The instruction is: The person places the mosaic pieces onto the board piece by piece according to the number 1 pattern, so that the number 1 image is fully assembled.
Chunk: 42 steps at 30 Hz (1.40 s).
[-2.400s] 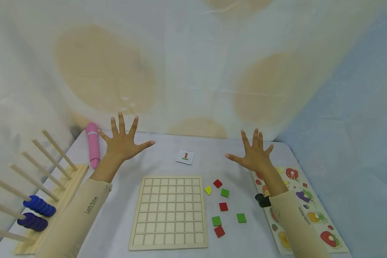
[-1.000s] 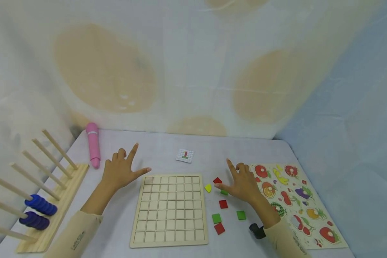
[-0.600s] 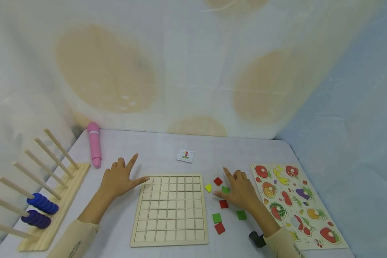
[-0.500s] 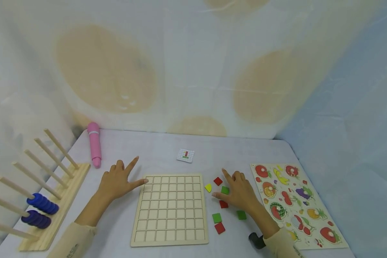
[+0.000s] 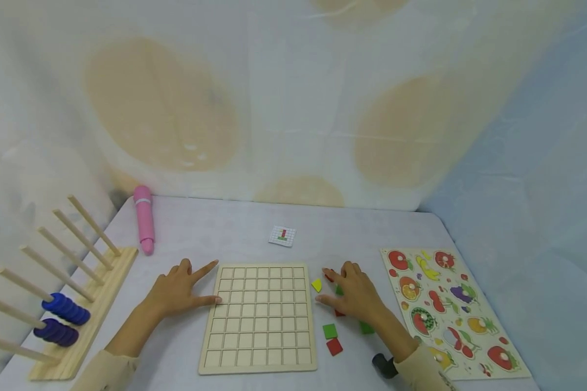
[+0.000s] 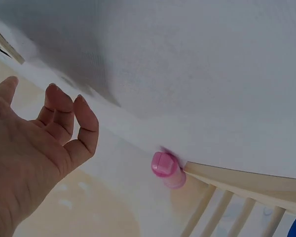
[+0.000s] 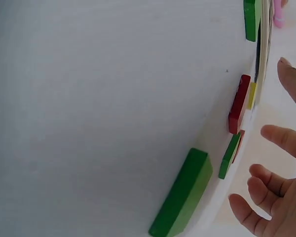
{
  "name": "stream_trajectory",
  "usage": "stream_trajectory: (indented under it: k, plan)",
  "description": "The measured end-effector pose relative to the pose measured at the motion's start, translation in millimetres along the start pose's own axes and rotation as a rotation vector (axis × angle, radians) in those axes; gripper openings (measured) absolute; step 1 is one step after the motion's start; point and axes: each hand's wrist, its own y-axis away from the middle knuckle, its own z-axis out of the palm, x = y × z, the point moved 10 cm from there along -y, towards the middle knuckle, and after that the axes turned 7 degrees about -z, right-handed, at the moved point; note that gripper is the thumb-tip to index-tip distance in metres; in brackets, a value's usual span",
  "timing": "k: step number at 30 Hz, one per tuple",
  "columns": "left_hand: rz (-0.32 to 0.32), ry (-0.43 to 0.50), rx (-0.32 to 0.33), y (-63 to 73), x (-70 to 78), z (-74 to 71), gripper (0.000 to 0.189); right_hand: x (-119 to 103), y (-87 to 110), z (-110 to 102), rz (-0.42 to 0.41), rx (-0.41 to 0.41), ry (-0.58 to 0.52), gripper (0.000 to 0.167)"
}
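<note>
Flanking the gridded board (image 5: pixel 258 310), left hand (image 5: pixel 175 291) and right hand (image 5: pixel 356 294) have fingers (image 5: pixel 205 270) partly spread.

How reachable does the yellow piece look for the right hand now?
Probably yes: the right hand is empty, its fingers close to the yellow piece, and nothing visible blocks the way.

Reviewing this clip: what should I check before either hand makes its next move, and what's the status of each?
1. Grid board bare of tiles: ok.
2. Pattern card face up and uncovered: ok.
3. Yellow piece uncovered in the head view: ok.
4. Red tiles and green tiles all fully visible in the head view: not ok, the right hand hides parts of some.
5. Both hands free of any held piece: ok.
6. Left hand off the board: cannot tell, its thumb tip overlaps the left edge.
</note>
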Motion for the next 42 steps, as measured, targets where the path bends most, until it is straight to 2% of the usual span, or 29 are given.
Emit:
stream_trajectory:
  k: [4, 10, 14, 22, 33, 42]
  plan:
    - [0.0, 0.023, -0.035, 3.9, 1.0, 5.0, 0.093, -5, -3.0, 0, -0.022, -0.012, 0.011, 0.062]
    - [0.029, 0.047, -0.059, 6.5, 3.0, 10.2, 0.092, -7, -5.9, 3, -0.014, -0.047, 0.011, 0.053]
    - [0.043, 0.038, -0.047, 6.9, 2.9, 11.4, 0.092, -9, -7.7, 6, -0.014, -0.06, 0.019, 0.05]
    - [0.065, 0.028, -0.004, 8.2, 3.1, 9.8, 0.091, -14, -11.1, 7, -0.055, -0.028, 0.085, 0.045]
    - [0.063, 0.047, -0.019, 10.1, 5.4, 9.1, 0.091, -15, -9.9, 7, -0.074, -0.009, 0.127, 0.034]
    - [0.066, 0.051, -0.005, 10.8, 5.7, 8.2, 0.09, -32, -1.6, -1, -0.127, 0.009, 0.071, 0.023]
